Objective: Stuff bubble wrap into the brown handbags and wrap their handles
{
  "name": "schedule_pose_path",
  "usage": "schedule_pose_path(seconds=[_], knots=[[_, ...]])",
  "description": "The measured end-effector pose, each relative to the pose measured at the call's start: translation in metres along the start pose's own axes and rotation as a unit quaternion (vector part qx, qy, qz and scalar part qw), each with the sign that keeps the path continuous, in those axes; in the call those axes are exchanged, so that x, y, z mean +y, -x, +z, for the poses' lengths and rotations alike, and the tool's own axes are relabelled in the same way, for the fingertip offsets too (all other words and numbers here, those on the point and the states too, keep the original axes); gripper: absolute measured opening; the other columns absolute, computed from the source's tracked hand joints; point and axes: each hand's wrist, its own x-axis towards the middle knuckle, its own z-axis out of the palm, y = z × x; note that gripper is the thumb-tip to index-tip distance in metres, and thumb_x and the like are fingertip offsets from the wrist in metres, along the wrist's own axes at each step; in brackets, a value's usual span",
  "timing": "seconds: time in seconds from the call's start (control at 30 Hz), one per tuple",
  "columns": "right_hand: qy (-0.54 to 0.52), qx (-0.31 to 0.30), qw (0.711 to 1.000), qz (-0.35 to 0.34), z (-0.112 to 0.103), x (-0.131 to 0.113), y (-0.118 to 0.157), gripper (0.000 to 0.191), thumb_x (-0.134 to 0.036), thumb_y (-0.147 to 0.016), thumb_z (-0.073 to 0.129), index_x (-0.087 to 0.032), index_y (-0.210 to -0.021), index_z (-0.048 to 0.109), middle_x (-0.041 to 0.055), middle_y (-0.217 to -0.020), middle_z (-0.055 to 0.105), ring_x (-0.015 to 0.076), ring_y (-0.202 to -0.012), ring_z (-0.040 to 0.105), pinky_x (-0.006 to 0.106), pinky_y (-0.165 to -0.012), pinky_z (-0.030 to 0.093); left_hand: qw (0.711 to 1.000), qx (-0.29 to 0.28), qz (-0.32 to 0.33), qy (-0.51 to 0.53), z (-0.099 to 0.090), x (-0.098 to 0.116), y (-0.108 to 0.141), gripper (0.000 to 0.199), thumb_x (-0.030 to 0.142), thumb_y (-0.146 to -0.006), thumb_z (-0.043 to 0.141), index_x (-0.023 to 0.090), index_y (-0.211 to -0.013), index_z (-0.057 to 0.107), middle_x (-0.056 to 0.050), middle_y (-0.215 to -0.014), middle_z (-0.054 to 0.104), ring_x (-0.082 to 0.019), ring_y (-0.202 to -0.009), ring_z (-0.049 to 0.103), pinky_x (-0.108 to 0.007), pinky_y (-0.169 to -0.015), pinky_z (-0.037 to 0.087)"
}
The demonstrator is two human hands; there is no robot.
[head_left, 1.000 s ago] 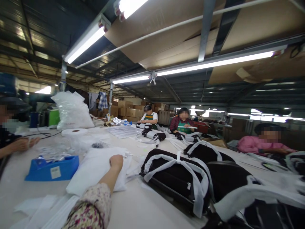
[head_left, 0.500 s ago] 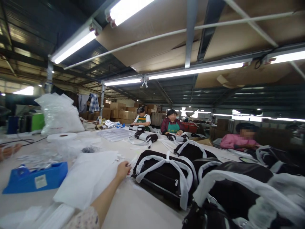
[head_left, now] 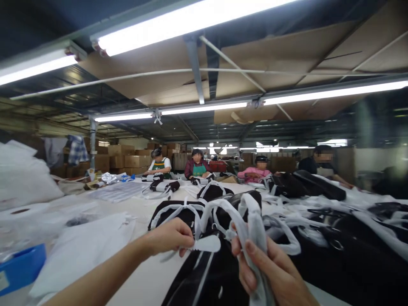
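Observation:
My left hand (head_left: 172, 235) is closed in a pinch on a white round-ended strip (head_left: 207, 244), held just above a black bag (head_left: 204, 276). The strip's material cannot be made out. To the right, my right hand (head_left: 270, 265) has its fingers wrapped round the bag's handles (head_left: 255, 225), which are covered in white wrapping and stand up in a loop. The bag's lower part runs out of the picture. Directly behind it stands another black bag (head_left: 162, 208) with white-wrapped straps.
A stack of white sheets (head_left: 86, 242) and a blue tape dispenser (head_left: 24, 267) lie at the left, near a white roll (head_left: 19, 212). More black bags (head_left: 360, 246) crowd the right side. Several co-workers sit across the table, one in a pink top (head_left: 253, 173).
The view has swung to the right. My left hand has gone from beside the white sheets to over the bag, with a white strip in it. My right hand has come into view.

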Motion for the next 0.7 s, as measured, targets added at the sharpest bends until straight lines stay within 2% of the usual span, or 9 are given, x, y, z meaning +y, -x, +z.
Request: schedule_pose_path(seconds=[0.1,0.2,0.27,0.37,0.47,0.6,0.63,0.7], knots=[[0.077,-0.023,0.997,0.006,0.006,0.0,0.001,0.051,-0.066,-0.081,0.065,-0.016,-0.083,0.057,-0.0033,-0.054,0.055,0.0072,-0.04,0.048,0.018,-0.041,0.033,0.999,-0.024,0.029,0.028,0.04,0.027,-0.007,0.014,0.028,-0.059,0.061,0.015,-0.058,0.065,0.002,-0.048,0.055,-0.009,-0.046,0.036,-0.023,-0.05,0.022],[0.097,-0.049,0.994,0.014,0.008,0.003,0.0,0.052,-0.065,-0.08,0.064,-0.016,-0.097,0.055,-0.0044,-0.062,0.058,0.0083,-0.04,0.053,0.017,-0.038,0.037,0.995,-0.018,0.059,0.08,0.063,0.051,-0.014,0.015,0.025,-0.053,0.057,0.014,-0.061,0.065,0.002,-0.055,0.055,-0.01,-0.055,0.041,-0.023,-0.056,0.028],[0.068,-0.057,0.996,0.017,0.005,0.003,-0.003,0.053,-0.065,-0.08,0.063,-0.016,-0.097,0.054,-0.0045,-0.062,0.059,0.0079,-0.039,0.053,0.016,-0.037,0.038,0.992,-0.019,0.066,0.108,0.069,0.067,-0.014,0.013,0.021,-0.048,0.054,0.015,-0.057,0.062,0.002,-0.056,0.053,-0.011,-0.06,0.043,-0.023,-0.061,0.033],[0.006,-0.061,0.998,0.024,-0.001,0.003,-0.008,0.062,-0.073,-0.072,0.067,-0.015,-0.091,0.053,-0.003,-0.058,0.06,0.0096,-0.038,0.055,0.016,-0.036,0.038,0.988,-0.05,0.062,0.134,0.073,0.087,-0.008,0.011,0.018,-0.043,0.053,0.015,-0.052,0.058,0.001,-0.057,0.054,-0.013,-0.064,0.048,-0.024,-0.067,0.039],[0.001,-0.032,0.999,0.0,-0.007,0.006,-0.008,0.072,-0.079,-0.066,0.067,-0.016,-0.097,0.054,-0.0014,-0.057,0.062,0.0137,-0.041,0.059,0.02,-0.038,0.041,0.986,-0.066,0.053,0.145,0.081,0.098,-0.002,0.011,0.018,-0.046,0.055,0.015,-0.055,0.06,-0.001,-0.059,0.058,-0.013,-0.06,0.051,-0.023,-0.06,0.04],[0.106,0.01,0.994,-0.038,-0.013,0.01,-0.004,0.067,-0.082,-0.073,0.058,-0.017,-0.088,0.062,0.0017,-0.057,0.065,0.0159,-0.046,0.06,0.024,-0.045,0.044,0.987,0.007,0.065,0.15,0.091,0.099,-0.002,0.01,0.016,-0.05,0.058,0.014,-0.059,0.059,0.002,-0.056,0.053,-0.005,-0.047,0.039,-0.017,-0.044,0.023],[0.128,0.019,0.991,-0.045,-0.014,0.01,-0.003,0.065,-0.081,-0.074,0.057,-0.017,-0.085,0.064,0.003,-0.06,0.066,0.0169,-0.05,0.061,0.024,-0.048,0.045,0.985,0.014,0.063,0.158,0.091,0.099,-0.003,0.012,0.015,-0.048,0.057,0.014,-0.06,0.058,0.003,-0.056,0.053,-0.004,-0.044,0.036,-0.018,-0.042,0.019],[0.139,0.035,0.988,-0.058,-0.017,0.01,-0.002,0.062,-0.078,-0.075,0.059,-0.017,-0.082,0.068,0.0046,-0.068,0.069,0.019,-0.061,0.065,0.025,-0.054,0.048,0.982,-0.007,0.046,0.182,0.089,0.101,-0.003,0.018,0.014,-0.043,0.054,0.015,-0.061,0.056,0.003,-0.056,0.053,-0.005,-0.042,0.036,-0.018,-0.04,0.015]])
